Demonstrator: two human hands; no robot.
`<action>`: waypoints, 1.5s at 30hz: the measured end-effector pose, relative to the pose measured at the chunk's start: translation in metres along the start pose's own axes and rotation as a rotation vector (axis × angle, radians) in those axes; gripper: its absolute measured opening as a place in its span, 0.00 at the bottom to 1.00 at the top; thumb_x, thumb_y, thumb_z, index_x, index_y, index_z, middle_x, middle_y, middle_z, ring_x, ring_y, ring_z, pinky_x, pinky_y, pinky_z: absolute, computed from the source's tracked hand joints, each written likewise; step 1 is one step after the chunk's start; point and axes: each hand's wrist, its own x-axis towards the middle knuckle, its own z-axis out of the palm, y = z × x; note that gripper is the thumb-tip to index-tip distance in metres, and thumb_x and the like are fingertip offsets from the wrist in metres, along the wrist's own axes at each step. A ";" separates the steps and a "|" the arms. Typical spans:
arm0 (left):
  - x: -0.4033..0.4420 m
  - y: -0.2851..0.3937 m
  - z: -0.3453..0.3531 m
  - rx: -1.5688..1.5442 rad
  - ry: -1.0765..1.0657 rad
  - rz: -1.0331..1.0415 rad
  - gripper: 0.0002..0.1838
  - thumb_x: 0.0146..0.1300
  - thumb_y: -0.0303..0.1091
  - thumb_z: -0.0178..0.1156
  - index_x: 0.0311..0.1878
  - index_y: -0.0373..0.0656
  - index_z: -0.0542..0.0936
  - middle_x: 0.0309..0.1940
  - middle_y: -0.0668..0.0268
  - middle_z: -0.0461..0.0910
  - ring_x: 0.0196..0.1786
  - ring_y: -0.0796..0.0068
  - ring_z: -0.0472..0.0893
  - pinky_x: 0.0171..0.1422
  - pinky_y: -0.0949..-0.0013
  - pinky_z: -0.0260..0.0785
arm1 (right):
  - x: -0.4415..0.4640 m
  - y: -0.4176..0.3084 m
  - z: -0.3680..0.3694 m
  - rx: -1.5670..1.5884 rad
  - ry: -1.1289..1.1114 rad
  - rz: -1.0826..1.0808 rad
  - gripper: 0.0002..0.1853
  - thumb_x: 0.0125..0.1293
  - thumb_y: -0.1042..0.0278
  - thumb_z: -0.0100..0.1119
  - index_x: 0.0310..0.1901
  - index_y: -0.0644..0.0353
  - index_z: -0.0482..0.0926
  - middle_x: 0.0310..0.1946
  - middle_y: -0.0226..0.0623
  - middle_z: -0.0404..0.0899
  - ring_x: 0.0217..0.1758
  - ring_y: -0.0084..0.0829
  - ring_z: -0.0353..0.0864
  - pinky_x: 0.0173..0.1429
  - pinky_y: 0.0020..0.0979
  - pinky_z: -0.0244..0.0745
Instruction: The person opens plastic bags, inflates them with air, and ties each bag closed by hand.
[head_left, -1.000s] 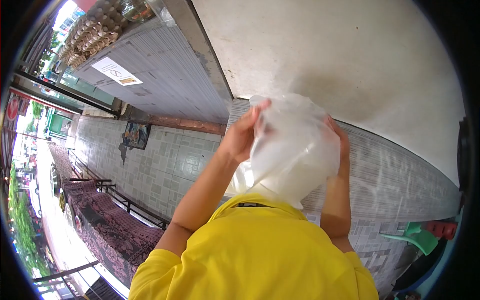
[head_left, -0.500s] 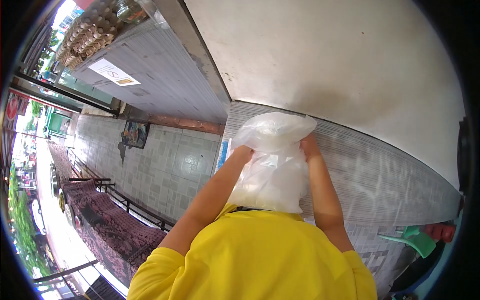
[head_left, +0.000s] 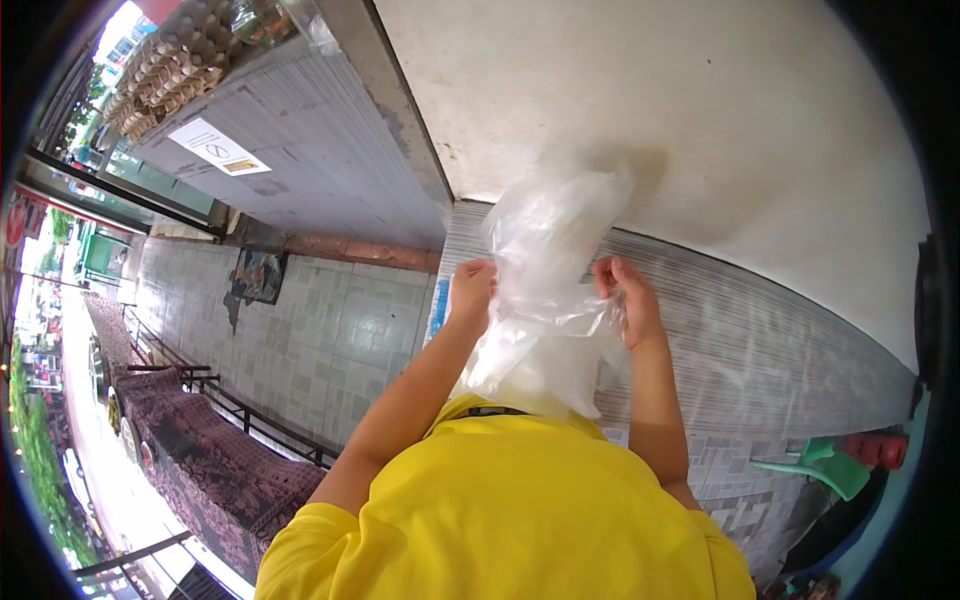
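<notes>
A large, translucent white plastic bag point(head_left: 548, 245) stands in front of my body, puffed up at the top and gathered in the middle. Its lower part is full and bulging, but the contents cannot be made out. My left hand point(head_left: 472, 290) pinches the bag's left edge, fingers curled. On the other side, my right hand point(head_left: 628, 298) has its fingers bent around a stretched, crumpled piece of the same bag. The bag rests close against my yellow shirt point(head_left: 540, 500), above a grey striped surface point(head_left: 730, 330).
A pale wall point(head_left: 680, 110) rises behind the surface. At upper left, egg trays point(head_left: 175, 75) are stacked on a grey counter point(head_left: 310, 130). A patterned cloth point(head_left: 210, 450) covers a long table at left. A green chair point(head_left: 830, 468) is at lower right.
The bag's top has risen and puffed upward towards the wall. Both hands have moved slightly outward, with the right hand turning so its fingers show. The bag's middle looks more gathered.
</notes>
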 end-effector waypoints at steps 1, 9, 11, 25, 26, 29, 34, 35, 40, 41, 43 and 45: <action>-0.013 0.004 0.000 0.170 0.159 0.205 0.10 0.54 0.21 0.55 0.40 0.38 0.70 0.35 0.66 0.74 0.35 0.76 0.73 0.43 0.70 0.65 | -0.007 -0.006 0.008 0.034 -0.054 -0.017 0.20 0.63 0.49 0.50 0.33 0.61 0.75 0.19 0.28 0.68 0.27 0.18 0.63 0.32 0.19 0.57; -0.134 0.106 0.031 0.476 -0.549 0.517 0.33 0.47 0.24 0.65 0.57 0.37 0.60 0.39 0.56 0.73 0.43 0.66 0.77 0.49 0.68 0.66 | -0.046 -0.042 0.076 0.053 -0.607 -0.108 0.12 0.57 0.68 0.62 0.40 0.62 0.74 0.34 0.29 0.71 0.32 0.16 0.68 0.33 0.18 0.66; -0.128 0.096 0.021 0.469 -0.548 0.393 0.21 0.49 0.25 0.65 0.47 0.37 0.69 0.26 0.66 0.72 0.29 0.78 0.74 0.36 0.74 0.66 | -0.045 -0.048 0.087 -0.040 -0.521 -0.199 0.15 0.53 0.74 0.63 0.42 0.62 0.73 0.37 0.30 0.71 0.35 0.16 0.69 0.35 0.17 0.68; -0.117 0.102 -0.010 -0.014 -0.376 0.249 0.07 0.52 0.26 0.65 0.31 0.40 0.75 0.32 0.73 0.74 0.29 0.87 0.69 0.35 0.80 0.61 | -0.046 -0.042 0.112 -0.212 -0.208 0.010 0.03 0.57 0.76 0.60 0.32 0.66 0.80 0.27 0.28 0.78 0.31 0.17 0.74 0.37 0.17 0.69; -0.116 0.103 -0.012 -0.038 -0.367 0.224 0.06 0.53 0.26 0.65 0.31 0.40 0.76 0.31 0.73 0.74 0.29 0.87 0.69 0.36 0.80 0.62 | -0.045 -0.042 0.113 -0.220 -0.203 -0.002 0.03 0.56 0.75 0.60 0.32 0.64 0.80 0.25 0.26 0.77 0.27 0.14 0.69 0.32 0.16 0.63; -0.114 0.103 -0.014 -0.002 -0.328 0.242 0.05 0.53 0.25 0.64 0.33 0.40 0.77 0.30 0.73 0.76 0.31 0.86 0.71 0.38 0.80 0.63 | -0.043 -0.040 0.114 -0.240 -0.201 -0.037 0.03 0.55 0.73 0.62 0.32 0.61 0.79 0.22 0.21 0.74 0.19 0.09 0.62 0.23 0.14 0.53; -0.112 0.102 -0.013 0.054 -0.282 0.384 0.04 0.54 0.25 0.63 0.33 0.38 0.78 0.29 0.71 0.78 0.33 0.84 0.73 0.41 0.79 0.65 | -0.043 -0.036 0.111 -0.257 -0.223 -0.073 0.04 0.54 0.74 0.63 0.31 0.61 0.78 0.24 0.22 0.74 0.23 0.10 0.66 0.25 0.13 0.58; -0.112 0.101 -0.013 0.073 -0.277 0.409 0.04 0.55 0.25 0.63 0.32 0.38 0.79 0.29 0.71 0.78 0.33 0.84 0.73 0.41 0.78 0.65 | -0.042 -0.035 0.110 -0.238 -0.224 -0.085 0.04 0.54 0.75 0.63 0.31 0.61 0.78 0.25 0.23 0.74 0.24 0.11 0.67 0.25 0.13 0.59; -0.115 0.096 -0.013 0.324 -0.219 0.473 0.05 0.56 0.29 0.63 0.32 0.37 0.79 0.28 0.69 0.78 0.31 0.81 0.73 0.39 0.77 0.66 | -0.047 -0.040 0.130 -0.095 -0.165 -0.103 0.05 0.54 0.75 0.64 0.32 0.61 0.77 0.28 0.25 0.75 0.27 0.11 0.69 0.28 0.12 0.61; -0.115 0.094 -0.012 0.356 -0.210 0.481 0.06 0.56 0.30 0.63 0.32 0.37 0.79 0.28 0.68 0.77 0.31 0.81 0.73 0.38 0.77 0.65 | -0.046 -0.040 0.129 -0.139 -0.174 -0.103 0.05 0.54 0.74 0.64 0.32 0.61 0.77 0.27 0.25 0.74 0.26 0.11 0.69 0.27 0.13 0.61; -0.117 0.094 -0.009 0.359 -0.203 0.449 0.08 0.58 0.33 0.62 0.32 0.37 0.78 0.28 0.68 0.77 0.31 0.81 0.73 0.38 0.77 0.65 | -0.045 -0.039 0.125 -0.226 -0.193 -0.104 0.05 0.54 0.73 0.64 0.32 0.60 0.78 0.25 0.24 0.74 0.24 0.11 0.68 0.26 0.13 0.59; -0.120 0.097 -0.006 0.298 -0.203 0.370 0.10 0.60 0.34 0.60 0.31 0.36 0.78 0.28 0.68 0.76 0.31 0.81 0.72 0.37 0.77 0.65 | -0.044 -0.036 0.120 -0.213 -0.191 -0.103 0.04 0.55 0.73 0.63 0.32 0.60 0.78 0.23 0.23 0.73 0.22 0.11 0.66 0.25 0.13 0.57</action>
